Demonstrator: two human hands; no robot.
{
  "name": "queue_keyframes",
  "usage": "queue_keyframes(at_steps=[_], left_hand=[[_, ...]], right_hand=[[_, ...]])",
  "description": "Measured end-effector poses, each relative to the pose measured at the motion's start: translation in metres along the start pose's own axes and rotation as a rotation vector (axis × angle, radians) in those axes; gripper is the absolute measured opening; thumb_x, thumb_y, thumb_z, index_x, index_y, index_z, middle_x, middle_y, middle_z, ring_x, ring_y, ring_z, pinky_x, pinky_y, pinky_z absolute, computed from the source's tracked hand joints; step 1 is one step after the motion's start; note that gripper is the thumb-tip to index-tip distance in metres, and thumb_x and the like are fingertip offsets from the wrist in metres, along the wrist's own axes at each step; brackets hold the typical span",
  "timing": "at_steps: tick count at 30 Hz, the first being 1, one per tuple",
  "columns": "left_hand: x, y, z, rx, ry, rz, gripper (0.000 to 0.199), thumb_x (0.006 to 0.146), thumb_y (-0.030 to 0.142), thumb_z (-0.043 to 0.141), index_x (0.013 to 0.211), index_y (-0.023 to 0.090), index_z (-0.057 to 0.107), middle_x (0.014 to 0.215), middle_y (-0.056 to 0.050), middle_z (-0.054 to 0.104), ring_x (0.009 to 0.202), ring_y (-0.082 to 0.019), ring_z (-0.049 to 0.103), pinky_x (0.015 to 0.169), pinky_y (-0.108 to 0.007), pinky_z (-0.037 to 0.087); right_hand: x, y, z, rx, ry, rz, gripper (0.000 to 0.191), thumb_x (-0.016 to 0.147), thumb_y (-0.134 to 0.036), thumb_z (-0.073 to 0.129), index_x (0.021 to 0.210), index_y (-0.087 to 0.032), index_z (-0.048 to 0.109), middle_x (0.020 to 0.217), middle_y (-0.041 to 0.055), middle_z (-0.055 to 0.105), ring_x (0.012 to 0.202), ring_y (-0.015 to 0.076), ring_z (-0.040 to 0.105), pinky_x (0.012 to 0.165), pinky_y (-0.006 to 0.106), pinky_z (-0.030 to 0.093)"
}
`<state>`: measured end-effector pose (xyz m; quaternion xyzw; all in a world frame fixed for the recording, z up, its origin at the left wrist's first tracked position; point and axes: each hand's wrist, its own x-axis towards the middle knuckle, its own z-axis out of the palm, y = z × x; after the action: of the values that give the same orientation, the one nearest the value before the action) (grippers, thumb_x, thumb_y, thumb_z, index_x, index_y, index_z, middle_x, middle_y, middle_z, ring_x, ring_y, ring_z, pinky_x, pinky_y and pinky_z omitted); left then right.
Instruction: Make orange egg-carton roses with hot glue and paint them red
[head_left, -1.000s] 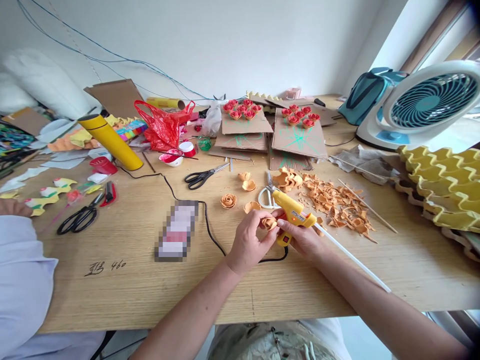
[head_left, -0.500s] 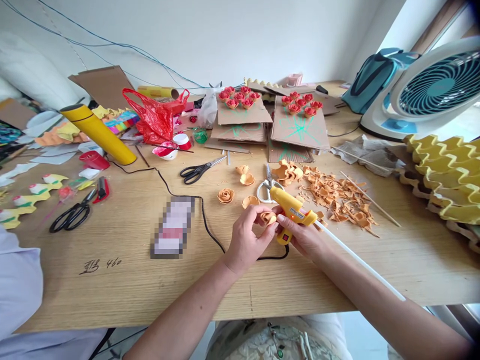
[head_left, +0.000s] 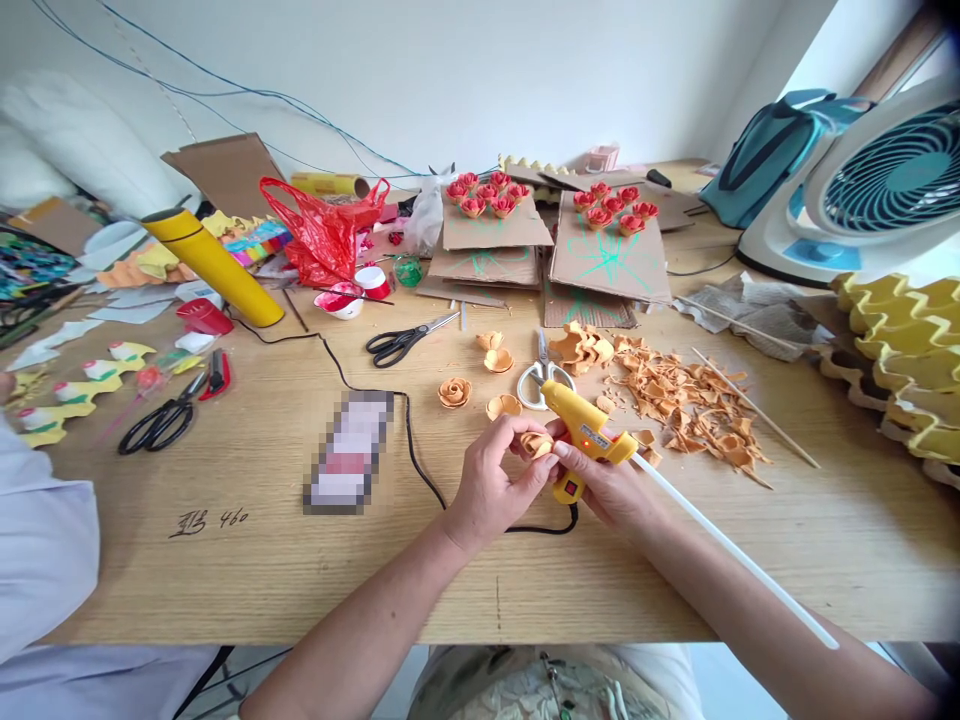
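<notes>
Grainy table (head_left: 262, 585) fills lower frame; white wall (head_left: 525, 90), upper. Left hand (head_left: 491, 485) pinches curled flower (head_left: 535, 442); right hand (head_left: 611, 487) clasps glue gun (head_left: 585, 424).

Head-worn view, forward and downward, table (head_left: 285, 585) close

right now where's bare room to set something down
Bare wood lies between the handwriting and the table's front edge, and right of the glue stick, in front of the orange scraps. Crowded: around the glue gun, along the back by the red bag.
</notes>
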<state>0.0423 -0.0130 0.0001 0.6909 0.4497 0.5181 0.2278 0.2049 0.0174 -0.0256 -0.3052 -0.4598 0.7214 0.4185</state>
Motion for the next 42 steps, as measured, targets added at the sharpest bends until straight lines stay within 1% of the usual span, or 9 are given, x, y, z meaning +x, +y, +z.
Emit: queue_keyframes(at_steps=[3, 7, 16, 23, 27, 31, 35, 39, 42], left_hand=[[0.0, -0.001, -0.001, 0.003, 0.002, 0.006, 0.012, 0.094, 0.024, 0.066, 0.103, 0.021, 0.061, 0.087, -0.001, 0.07, 0.079, -0.014, 0.067, 0.074, -0.025, 0.056], [-0.001, -0.001, -0.001, 0.002, 0.009, 0.001, 0.013, 0.093, 0.023, 0.067, 0.104, 0.021, 0.06, 0.088, -0.001, 0.071, 0.076, -0.013, 0.066, 0.073, -0.025, 0.055], [-0.001, 0.001, -0.001, -0.025, 0.004, 0.005, 0.009, 0.095, 0.024, 0.063, 0.103, 0.021, 0.06, 0.085, 0.0, 0.071, 0.075, -0.013, 0.067, 0.073, -0.026, 0.055], [-0.002, 0.0, 0.001, 0.008, 0.0, 0.022, 0.006, 0.096, 0.022, 0.06, 0.102, 0.021, 0.059, 0.088, -0.001, 0.07, 0.077, -0.013, 0.066, 0.074, -0.026, 0.055], [-0.002, 0.0, 0.001, 0.019, 0.003, 0.047, 0.004, 0.096, 0.021, 0.06, 0.1, 0.021, 0.059, 0.088, 0.0, 0.069, 0.076, -0.012, 0.066, 0.073, -0.024, 0.055], [-0.002, 0.001, 0.001, 0.022, -0.007, 0.012, 0.004, 0.097, 0.023, 0.06, 0.1, 0.022, 0.058, 0.087, 0.0, 0.07, 0.075, -0.013, 0.067, 0.072, -0.025, 0.055], [-0.002, 0.001, 0.001, 0.009, 0.003, -0.026, 0.009, 0.096, 0.024, 0.06, 0.105, 0.021, 0.059, 0.09, -0.001, 0.071, 0.076, -0.014, 0.068, 0.072, -0.026, 0.056], [-0.002, -0.002, 0.001, 0.02, 0.008, -0.008, 0.011, 0.096, 0.023, 0.062, 0.106, 0.022, 0.061, 0.094, -0.003, 0.073, 0.081, -0.015, 0.069, 0.075, -0.027, 0.056], [-0.002, -0.003, 0.001, 0.026, 0.003, 0.0, 0.008, 0.096, 0.023, 0.062, 0.104, 0.021, 0.061, 0.092, -0.002, 0.072, 0.082, -0.015, 0.068, 0.076, -0.027, 0.055]], right_hand=[[-0.001, -0.003, 0.003, 0.016, 0.008, 0.0, 0.032, 0.082, -0.054, 0.082, 0.093, -0.026, 0.07, 0.079, 0.0007, 0.06, 0.067, 0.0156, 0.053, 0.059, 0.029, 0.043], [0.0, -0.004, 0.004, 0.015, -0.005, -0.016, 0.034, 0.081, -0.055, 0.083, 0.092, -0.025, 0.07, 0.08, 0.0005, 0.059, 0.066, 0.0142, 0.052, 0.058, 0.028, 0.042], [-0.001, -0.001, 0.002, -0.008, -0.018, 0.005, 0.037, 0.081, -0.058, 0.082, 0.096, -0.027, 0.071, 0.075, 0.001, 0.057, 0.064, 0.0159, 0.05, 0.054, 0.029, 0.039], [-0.001, 0.005, -0.003, -0.055, -0.041, -0.022, 0.03, 0.088, -0.055, 0.076, 0.098, -0.027, 0.07, 0.078, 0.0018, 0.059, 0.067, 0.0175, 0.052, 0.056, 0.031, 0.041], [-0.002, 0.007, -0.005, -0.069, -0.042, -0.029, 0.03, 0.089, -0.056, 0.075, 0.098, -0.028, 0.07, 0.078, 0.0017, 0.06, 0.068, 0.0178, 0.053, 0.059, 0.032, 0.042], [-0.001, 0.005, -0.003, -0.071, -0.032, -0.043, 0.026, 0.09, -0.053, 0.075, 0.097, -0.028, 0.07, 0.078, 0.0017, 0.06, 0.067, 0.0181, 0.053, 0.06, 0.033, 0.042], [0.0, 0.002, 0.002, -0.037, -0.006, -0.058, 0.027, 0.086, -0.052, 0.079, 0.095, -0.029, 0.068, 0.078, 0.0016, 0.058, 0.065, 0.0183, 0.052, 0.059, 0.033, 0.041], [0.001, 0.0, 0.004, -0.012, 0.004, -0.046, 0.033, 0.082, -0.055, 0.082, 0.095, -0.028, 0.068, 0.075, 0.0004, 0.057, 0.064, 0.017, 0.05, 0.058, 0.032, 0.041], [0.002, 0.0, 0.004, 0.01, 0.002, -0.041, 0.033, 0.081, -0.054, 0.083, 0.093, -0.027, 0.068, 0.074, -0.0002, 0.057, 0.064, 0.0157, 0.05, 0.057, 0.031, 0.041]])
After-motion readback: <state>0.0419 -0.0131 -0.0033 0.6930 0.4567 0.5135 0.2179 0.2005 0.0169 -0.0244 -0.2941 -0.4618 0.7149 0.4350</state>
